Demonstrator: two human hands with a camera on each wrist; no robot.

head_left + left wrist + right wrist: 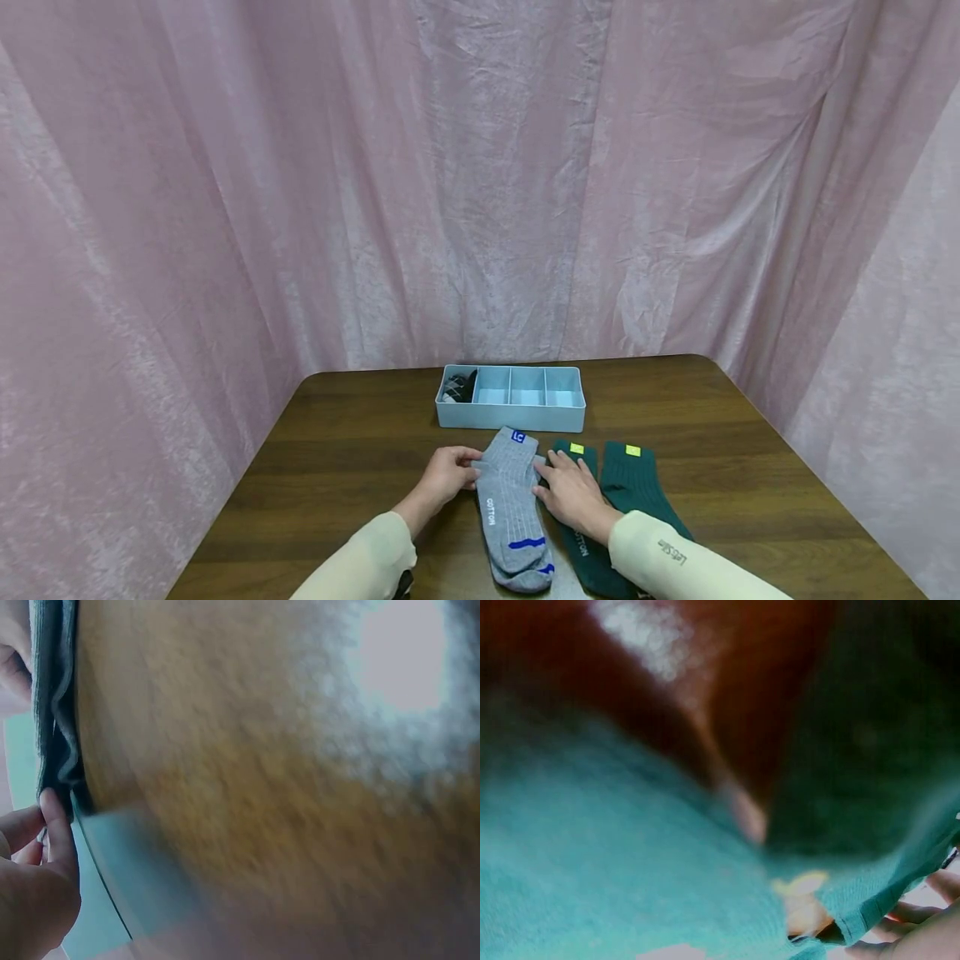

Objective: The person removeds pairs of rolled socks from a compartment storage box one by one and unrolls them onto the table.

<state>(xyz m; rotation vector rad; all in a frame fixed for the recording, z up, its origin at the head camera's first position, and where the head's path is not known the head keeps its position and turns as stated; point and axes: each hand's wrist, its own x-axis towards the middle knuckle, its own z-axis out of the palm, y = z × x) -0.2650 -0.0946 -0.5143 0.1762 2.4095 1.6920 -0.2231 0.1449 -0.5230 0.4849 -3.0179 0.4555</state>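
A pair of grey socks (513, 521) with blue stripes and a blue "LC" label lies stacked on the table, cuffs toward the back. My left hand (447, 477) pinches their left edge near the cuff; in the left wrist view its thumb and finger meet on the grey fabric (54, 727). My right hand (573, 493) lies spread over the left green sock (600, 575), fingertips at the right edge of the grey socks. A second green sock (633, 483) lies to the right, partly under the right forearm. Each green cuff bears a yellow label.
Behind the socks stands a light blue divided box (510, 417); its leftmost compartment holds a dark patterned bundle (459, 387). The wooden table (345, 450) reaches back to a pink curtain (510, 183).
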